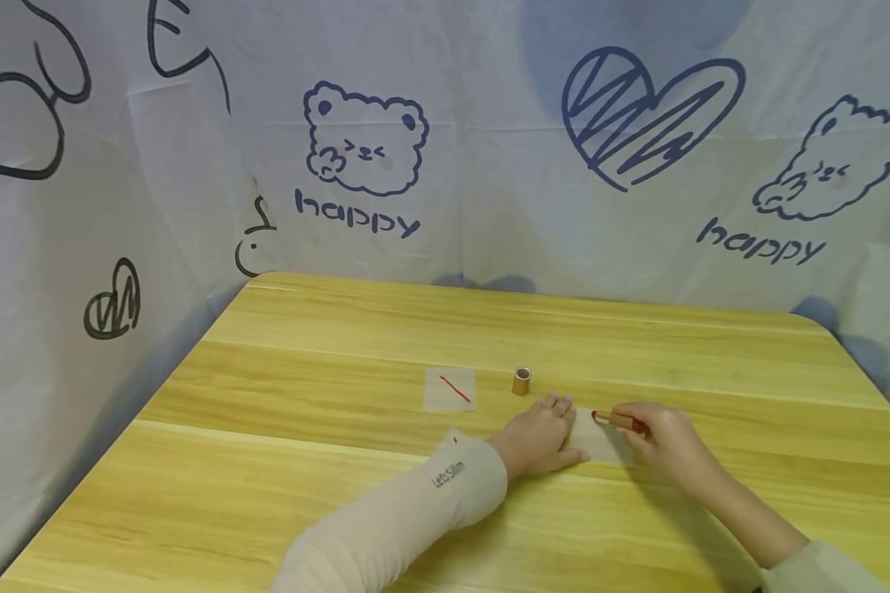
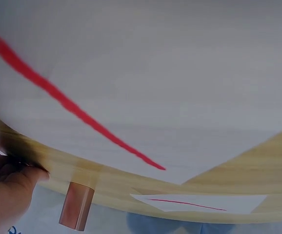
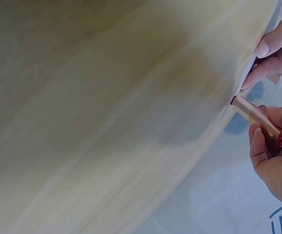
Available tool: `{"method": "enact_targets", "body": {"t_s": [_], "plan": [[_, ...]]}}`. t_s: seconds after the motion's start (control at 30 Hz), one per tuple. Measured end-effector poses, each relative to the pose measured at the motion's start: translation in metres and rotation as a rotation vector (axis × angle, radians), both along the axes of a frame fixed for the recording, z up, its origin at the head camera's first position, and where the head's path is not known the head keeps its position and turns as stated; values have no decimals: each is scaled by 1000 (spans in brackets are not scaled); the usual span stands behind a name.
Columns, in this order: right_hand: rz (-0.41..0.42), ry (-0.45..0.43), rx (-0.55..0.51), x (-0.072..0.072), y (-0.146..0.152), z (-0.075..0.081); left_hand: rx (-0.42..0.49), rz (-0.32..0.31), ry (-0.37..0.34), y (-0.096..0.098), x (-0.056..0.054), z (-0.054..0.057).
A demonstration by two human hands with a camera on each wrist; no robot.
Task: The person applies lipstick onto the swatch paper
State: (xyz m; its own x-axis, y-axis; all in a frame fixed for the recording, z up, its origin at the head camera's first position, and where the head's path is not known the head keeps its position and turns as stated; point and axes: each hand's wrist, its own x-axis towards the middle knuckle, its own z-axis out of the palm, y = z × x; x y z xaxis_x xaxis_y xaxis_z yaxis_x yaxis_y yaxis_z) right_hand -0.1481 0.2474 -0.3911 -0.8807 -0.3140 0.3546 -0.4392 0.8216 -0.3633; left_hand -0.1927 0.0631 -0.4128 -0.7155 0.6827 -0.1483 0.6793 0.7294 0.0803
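Note:
My right hand (image 1: pixel 667 441) pinches a gold lipstick (image 1: pixel 619 422) with a red base, seen from the side in the right wrist view as a lipstick tube (image 3: pixel 253 114). Its dark red tip points left, at a small white paper (image 1: pixel 601 442), and appears to touch it. With fingers extended and thumb spread, my left hand (image 1: pixel 537 436) rests on that paper's left side. The gold lipstick cap (image 1: pixel 522 380) stands upright just beyond the left hand; the left wrist view has this cap (image 2: pixel 76 206) too.
Left of the cap lies a white paper (image 1: pixel 437 399) with a slanted red line. Another red-marked paper (image 1: pixel 452 436) is partly hidden behind my left sleeve; it looms large in the left wrist view. The wooden table (image 1: pixel 326 371) meets a hanging white cloth (image 1: pixel 489 206) with drawings.

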Motion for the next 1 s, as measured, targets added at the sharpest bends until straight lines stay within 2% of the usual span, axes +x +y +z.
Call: {"method": "enact_targets", "body": {"t_s": [0.5, 1.0], "plan": [[7, 5, 39, 4, -3, 0, 6, 6, 2, 0, 4, -1], [25, -19, 36, 1, -3, 5, -5, -4, 26, 1, 0, 1]]}}
